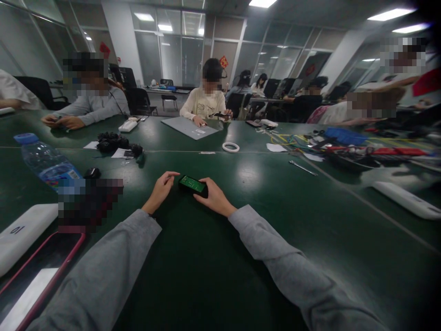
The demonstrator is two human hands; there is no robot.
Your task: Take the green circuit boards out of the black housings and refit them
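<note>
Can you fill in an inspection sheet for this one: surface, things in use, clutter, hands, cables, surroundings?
Surface: dark green table, shiny under the lights.
Things in use: small phone, its screen lit green.
Clutter: plastic bottle and red-edged phone on the left; white ring farther off; thin metal tool on the right.
Hands: right hand holds the small phone's right end; left hand has one finger pointing toward the left end, contact unclear.
Cables: yellow cables in a blurred tangle on the right; nothing seen plugged into the small phone.
Surroundings: person across the table at a grey board; other people and chairs beyond.
</note>
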